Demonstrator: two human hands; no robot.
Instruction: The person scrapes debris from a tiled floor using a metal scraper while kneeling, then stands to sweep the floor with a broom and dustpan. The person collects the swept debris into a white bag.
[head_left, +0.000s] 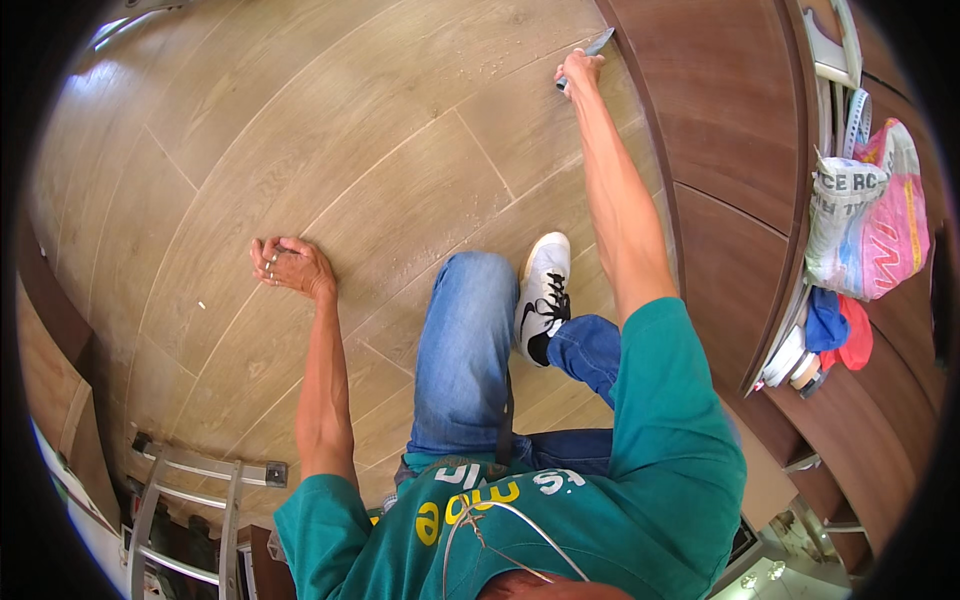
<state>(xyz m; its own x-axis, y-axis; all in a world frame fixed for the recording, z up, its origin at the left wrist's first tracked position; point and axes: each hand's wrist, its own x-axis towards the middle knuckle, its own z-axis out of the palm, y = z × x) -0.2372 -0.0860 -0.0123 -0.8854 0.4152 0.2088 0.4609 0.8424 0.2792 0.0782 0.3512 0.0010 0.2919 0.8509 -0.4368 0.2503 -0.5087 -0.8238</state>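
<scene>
My right hand is stretched far forward and closed around a putty knife or similar flat-bladed scraper. The blade's tip points at the foot of the dark wood cabinet, near the edge of the wood-look tile floor. My left hand rests on the floor with its fingers curled and rings on them; whether something lies under it cannot be seen. Light crumbs are scattered over the tiles between the hands, along the joints. A small white piece lies left of my left hand.
Brown cabinet panels stand along the right, with plastic sacks and blue and red cloths on top. An aluminium ladder is at the lower left. My bent knee and white shoe are between my arms.
</scene>
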